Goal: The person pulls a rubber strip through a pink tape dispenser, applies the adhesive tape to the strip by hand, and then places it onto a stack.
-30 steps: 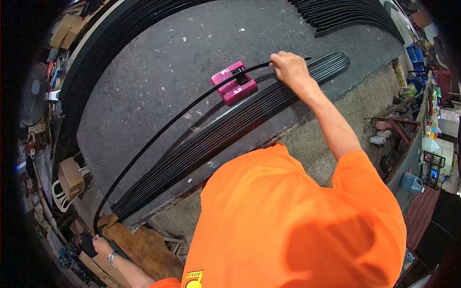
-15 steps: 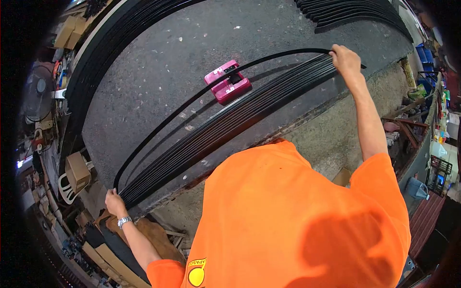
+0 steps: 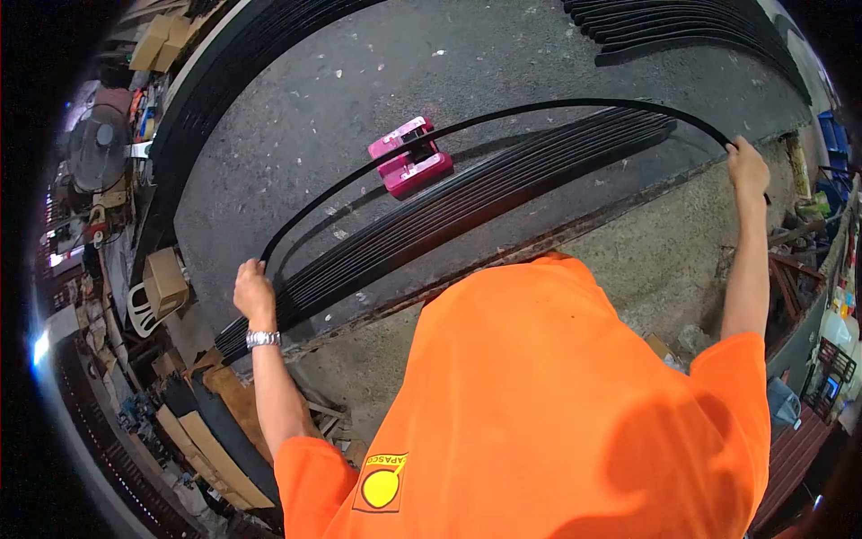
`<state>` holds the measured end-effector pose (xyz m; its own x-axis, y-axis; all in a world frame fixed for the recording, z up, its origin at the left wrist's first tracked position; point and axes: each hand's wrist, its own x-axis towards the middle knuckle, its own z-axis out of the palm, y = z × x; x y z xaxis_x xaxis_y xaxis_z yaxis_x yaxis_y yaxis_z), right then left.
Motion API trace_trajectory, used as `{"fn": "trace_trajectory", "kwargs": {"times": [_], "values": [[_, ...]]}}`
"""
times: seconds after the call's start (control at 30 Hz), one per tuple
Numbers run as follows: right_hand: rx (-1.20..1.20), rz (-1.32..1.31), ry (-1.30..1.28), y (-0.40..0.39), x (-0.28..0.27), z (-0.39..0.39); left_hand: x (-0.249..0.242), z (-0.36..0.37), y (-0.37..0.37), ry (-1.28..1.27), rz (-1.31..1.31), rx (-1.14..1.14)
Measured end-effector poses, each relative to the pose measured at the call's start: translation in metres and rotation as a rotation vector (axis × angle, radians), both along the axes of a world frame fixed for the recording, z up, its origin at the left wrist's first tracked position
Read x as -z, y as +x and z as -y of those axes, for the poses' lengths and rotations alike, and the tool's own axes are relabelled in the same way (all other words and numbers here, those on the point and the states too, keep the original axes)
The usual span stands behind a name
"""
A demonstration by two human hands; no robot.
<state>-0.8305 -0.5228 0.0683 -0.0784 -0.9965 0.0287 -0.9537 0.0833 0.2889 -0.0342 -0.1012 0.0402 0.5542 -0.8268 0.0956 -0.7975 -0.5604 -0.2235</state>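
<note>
A long black strip [image 3: 503, 113] arcs above a grey work table [image 3: 296, 135]. My left hand [image 3: 253, 292], with a watch on its wrist, grips the strip's left end. My right hand [image 3: 748, 163] grips the strip's right end past the table's near right edge. The strip passes through a pink block-shaped tool [image 3: 409, 158] that sits on the table. A flat stack of similar black strips [image 3: 467, 211] lies along the table's near edge, under the held strip.
More black strips [image 3: 682, 31] lie at the table's far right, and a long bundle [image 3: 211, 99] runs along its left side. A fan [image 3: 97, 144], cardboard boxes [image 3: 164, 280] and clutter crowd the left; shelves and tools [image 3: 831, 278] the right. Concrete floor [image 3: 646, 251] below.
Both hands have slid the strip to the right through the pink tool. My right hand went from over the stack to beyond the table's edge; my left hand rose to the table's left end.
</note>
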Motion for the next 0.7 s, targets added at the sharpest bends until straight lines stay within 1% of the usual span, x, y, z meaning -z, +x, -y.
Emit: {"fn": "trace_trajectory", "kwargs": {"times": [0.1, 0.23, 0.3, 0.37, 0.43, 0.5, 0.57, 0.7], "values": [[0.100, -0.032, 0.018, -0.052, -0.003, 0.007, 0.003, 0.031, -0.033, -0.083, -0.023, 0.133], [0.128, -0.096, -0.062, -0.147, 0.005, 0.015, 0.003, 0.074, -0.078, -0.106, -0.052, 0.222], [0.215, -0.160, 0.051, -0.179, -0.009, 0.019, 0.000, 0.096, -0.100, -0.083, -0.067, 0.243], [0.213, -0.193, -0.037, -0.221, -0.012, 0.013, -0.002, 0.116, -0.123, -0.099, -0.108, 0.271], [0.255, -0.287, -0.137, -0.276, -0.004, 0.014, 0.001, 0.135, -0.140, -0.104, -0.123, 0.305], [0.342, -0.262, -0.094, -0.293, -0.025, 0.004, -0.002, 0.156, -0.161, -0.085, -0.121, 0.326], [0.342, -0.341, -0.151, -0.353, -0.022, 0.001, 0.002, 0.176, -0.178, -0.086, -0.109, 0.363], [0.381, -0.300, -0.100, -0.421, -0.053, -0.029, -0.002, 0.214, -0.219, -0.113, -0.118, 0.415]]}}
